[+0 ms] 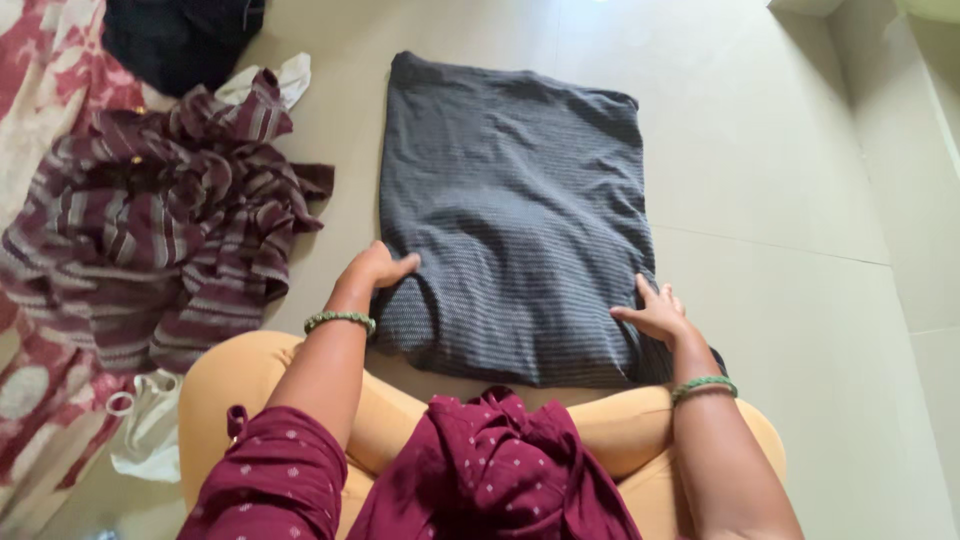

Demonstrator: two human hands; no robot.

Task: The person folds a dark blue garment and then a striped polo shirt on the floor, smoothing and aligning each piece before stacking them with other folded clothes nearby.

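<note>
Where it lies flat, both hands touch the grey cloth's near corners.

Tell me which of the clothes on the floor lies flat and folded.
The dark grey cloth in the middle, under both hands. The striped maroon garment and the black one lie crumpled in heaps.

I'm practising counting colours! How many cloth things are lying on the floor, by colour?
Dark grey folded knit cloth, under the left hand and right hand: 1
Maroon striped crumpled cloth: 1
Black bundled cloth: 1
White cloths, one beside the stripes, one by the knee: 2
Red and cream patterned cloth: 1
Total: 6
</note>
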